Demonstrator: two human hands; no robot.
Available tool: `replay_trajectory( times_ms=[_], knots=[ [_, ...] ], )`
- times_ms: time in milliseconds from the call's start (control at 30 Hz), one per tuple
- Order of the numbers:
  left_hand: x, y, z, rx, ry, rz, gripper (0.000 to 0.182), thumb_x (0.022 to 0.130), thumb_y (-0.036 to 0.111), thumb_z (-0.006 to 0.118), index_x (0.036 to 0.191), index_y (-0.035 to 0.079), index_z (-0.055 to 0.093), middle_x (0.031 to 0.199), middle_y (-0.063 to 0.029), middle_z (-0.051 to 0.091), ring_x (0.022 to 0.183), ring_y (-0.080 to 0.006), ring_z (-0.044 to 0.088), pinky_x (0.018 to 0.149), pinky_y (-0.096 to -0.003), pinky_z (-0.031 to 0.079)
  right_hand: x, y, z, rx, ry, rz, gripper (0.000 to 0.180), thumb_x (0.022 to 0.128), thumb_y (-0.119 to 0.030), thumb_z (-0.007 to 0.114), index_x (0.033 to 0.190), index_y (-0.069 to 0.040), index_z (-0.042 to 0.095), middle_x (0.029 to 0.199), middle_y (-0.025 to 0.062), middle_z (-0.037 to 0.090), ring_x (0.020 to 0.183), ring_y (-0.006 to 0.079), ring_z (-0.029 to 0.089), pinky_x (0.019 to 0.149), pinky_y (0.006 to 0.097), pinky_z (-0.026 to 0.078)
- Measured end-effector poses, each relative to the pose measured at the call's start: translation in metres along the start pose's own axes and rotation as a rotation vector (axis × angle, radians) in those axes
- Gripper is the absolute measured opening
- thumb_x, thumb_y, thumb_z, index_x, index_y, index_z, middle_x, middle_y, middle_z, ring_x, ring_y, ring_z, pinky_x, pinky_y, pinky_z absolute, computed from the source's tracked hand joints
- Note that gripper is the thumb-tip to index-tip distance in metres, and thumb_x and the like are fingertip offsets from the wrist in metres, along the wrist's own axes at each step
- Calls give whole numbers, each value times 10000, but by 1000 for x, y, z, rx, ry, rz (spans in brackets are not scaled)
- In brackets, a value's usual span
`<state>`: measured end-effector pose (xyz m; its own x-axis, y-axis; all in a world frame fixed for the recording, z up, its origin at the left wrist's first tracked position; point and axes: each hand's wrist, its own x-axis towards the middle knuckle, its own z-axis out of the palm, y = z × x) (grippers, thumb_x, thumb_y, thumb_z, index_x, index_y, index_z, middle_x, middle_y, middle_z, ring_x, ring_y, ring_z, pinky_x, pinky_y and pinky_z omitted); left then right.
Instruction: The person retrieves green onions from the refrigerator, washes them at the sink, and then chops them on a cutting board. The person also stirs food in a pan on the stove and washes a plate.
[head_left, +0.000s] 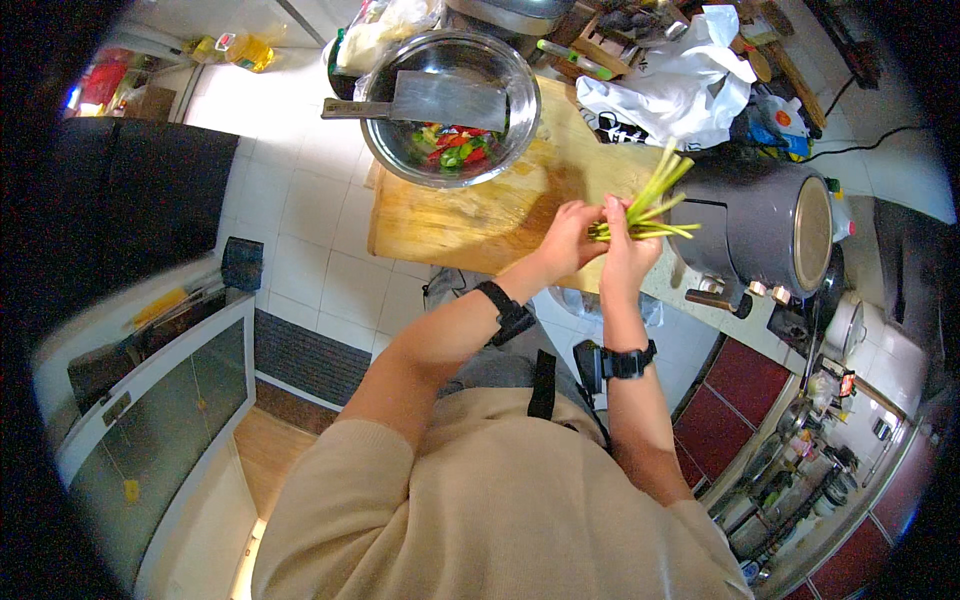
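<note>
A bunch of thin green stalks (651, 196) is gripped between both hands, above the right part of a wooden cutting board (450, 225). My right hand (628, 251) closes around the stalks with its thumb on top, and their pale ends fan out to the upper right. At the other end, my left hand (574, 236) pinches the bunch, its fingers partly hiding it. Behind the hands stands a metal bowl (525, 127) holding cut red and green peppers (459, 150). A cleaver (450, 101) rests across the bowl, its handle past the left rim.
A dark grey air-fryer-like appliance (705, 217) stands close to the right of the stalks. White plastic bags (682, 90) lie behind the board's right side. At the back left is a bottle of yellow oil (251, 54). A glazed door (172, 405) stands at left.
</note>
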<state>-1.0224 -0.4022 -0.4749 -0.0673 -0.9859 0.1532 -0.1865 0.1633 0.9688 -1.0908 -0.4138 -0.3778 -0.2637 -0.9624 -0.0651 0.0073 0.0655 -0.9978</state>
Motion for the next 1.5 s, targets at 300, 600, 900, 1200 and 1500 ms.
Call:
replay_trajectory(
  times_ms=[300,600,900,1200,1500],
  knots=[
    [-2,-9,1,132,123,251,424,757,118,753,1139,49,583,1027,-174,627,971,-386,591,865,-451,476,0,2,1,185,-35,96,178,934,-128,654,830,-76,519,673,0,515,631,114,526,624,267,459],
    [-15,37,-50,539,-154,33,255,790,233,691,896,77,519,829,-89,606,793,-321,655,632,-416,538,5,10,-40,627,51,481,369,1007,-443,495,966,-84,567,786,48,615,757,183,605,908,379,478],
    [-7,4,-23,1032,-418,221,202,830,230,634,962,82,597,865,-55,626,811,-222,663,617,-331,536,-17,12,-73,-959,-517,-485,380,789,12,726,1154,-26,629,1179,120,637,1159,278,578,971,377,479],
    [-8,-2,-46,892,-305,56,330,790,192,704,1078,46,632,1088,-106,600,1085,-293,567,911,-391,487,7,89,-65,-897,-517,-505,433,752,16,736,1161,-117,684,986,102,674,909,287,639,785,370,520],
    [-46,5,-94,424,150,-342,340,903,152,648,1211,21,595,1140,-196,611,1023,-356,611,848,-412,514,8,87,-65,-819,-608,-563,334,754,-64,759,1084,-67,707,1084,72,682,1001,274,623,861,363,511]
  ],
)
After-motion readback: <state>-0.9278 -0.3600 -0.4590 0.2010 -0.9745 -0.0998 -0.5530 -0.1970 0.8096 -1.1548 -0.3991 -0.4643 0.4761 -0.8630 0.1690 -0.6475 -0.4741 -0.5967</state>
